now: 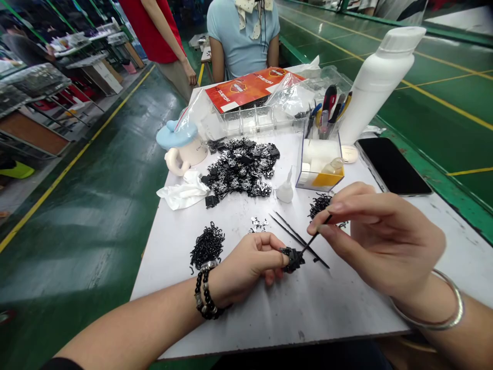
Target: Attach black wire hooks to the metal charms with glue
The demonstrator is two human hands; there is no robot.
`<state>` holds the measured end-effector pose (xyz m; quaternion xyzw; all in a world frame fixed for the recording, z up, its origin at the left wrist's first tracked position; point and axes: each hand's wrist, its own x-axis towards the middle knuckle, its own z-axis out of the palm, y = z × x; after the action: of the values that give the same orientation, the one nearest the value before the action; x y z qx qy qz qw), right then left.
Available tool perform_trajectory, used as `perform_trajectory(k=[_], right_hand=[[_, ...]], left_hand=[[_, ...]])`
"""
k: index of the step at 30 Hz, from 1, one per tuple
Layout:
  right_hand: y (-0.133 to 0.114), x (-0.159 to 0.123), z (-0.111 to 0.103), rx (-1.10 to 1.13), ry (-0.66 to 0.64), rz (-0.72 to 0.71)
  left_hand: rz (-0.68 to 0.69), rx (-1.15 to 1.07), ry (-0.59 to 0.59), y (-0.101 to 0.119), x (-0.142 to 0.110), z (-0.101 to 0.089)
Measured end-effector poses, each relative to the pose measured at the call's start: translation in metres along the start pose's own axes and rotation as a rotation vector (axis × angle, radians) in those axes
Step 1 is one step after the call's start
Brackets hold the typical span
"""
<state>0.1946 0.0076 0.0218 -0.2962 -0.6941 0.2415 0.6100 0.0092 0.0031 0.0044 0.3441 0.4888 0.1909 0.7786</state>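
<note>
My left hand point(254, 262) pinches a small black part point(295, 258) just above the white table. Between thumb and forefinger of my right hand point(377, 231) is a thin black stick point(316, 236), its lower tip at the part's upper right side. Tweezers point(296, 237) lie on the table behind the part. A heap of tiny black curved pieces point(208, 245) lies left of my left hand, and another heap of black pieces point(320, 204) is partly behind my right fingers. Small silvery plates point(259, 224) lie beyond my left hand.
Farther back is a large pile of black and metal parts point(242, 167). Around it stand a lidded mug point(190, 149), crumpled tissue point(184, 191), a small dropper bottle point(285, 189), a tool holder point(320, 162), a white bottle point(379, 82) and a phone point(393, 163). A seated person point(244, 41) faces the table.
</note>
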Motion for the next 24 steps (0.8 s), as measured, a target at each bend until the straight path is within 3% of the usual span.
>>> perform_trajectory(k=[3,6,10,18,24], right_hand=[[-0.002,0.001,0.0,0.021,0.045,0.031],[-0.001,0.003,-0.001,0.017,0.178,0.034],[0.005,0.003,0.0,-0.117,0.312,0.0],[0.007,0.001,0.004,-0.068,0.18,0.01],[0.006,-0.001,0.003,-0.098,0.164,-0.006]], left_hand=[[-0.005,0.001,-0.003,0.0,0.001,0.0],[-0.004,-0.01,-0.005,-0.001,0.002,-0.001],[0.017,-0.013,-0.014,-0.002,0.002,-0.002],[0.023,-0.023,-0.004,-0.002,0.001,-0.001],[0.012,-0.025,-0.007,-0.001,0.001,-0.001]])
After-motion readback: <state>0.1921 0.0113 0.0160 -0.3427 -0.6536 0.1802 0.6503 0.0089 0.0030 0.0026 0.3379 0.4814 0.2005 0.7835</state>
